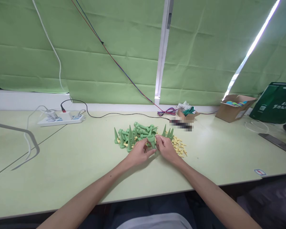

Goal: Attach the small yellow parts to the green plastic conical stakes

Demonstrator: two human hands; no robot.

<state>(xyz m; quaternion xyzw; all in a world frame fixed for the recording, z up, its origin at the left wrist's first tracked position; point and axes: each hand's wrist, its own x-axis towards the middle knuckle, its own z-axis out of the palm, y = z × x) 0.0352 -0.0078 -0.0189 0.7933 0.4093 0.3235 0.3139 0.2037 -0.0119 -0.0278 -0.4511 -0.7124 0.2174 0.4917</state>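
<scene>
In my left hand [141,153] is a green plastic spike [152,142], a hollow cone with its wide open end up and its tip down. The thumb and fingers close around its narrow part. My right hand [165,147] is close beside the cone's rim, fingers pinched together; whatever they hold is hidden or too small to make out. Behind both hands lies a heap of similar green spikes [143,127], with several standing upright on their wide ends at the left [130,141]. Small yellow plastic pieces [180,146] are scattered to the right of my right hand.
At the back left is a white power strip [62,119] with plugs and cables. A small open carton [187,115] sits behind the heap; a bigger cardboard box [234,109] and a dark green bag [275,103] stand at the right. A phone-like dark slab [277,143] lies near the right edge.
</scene>
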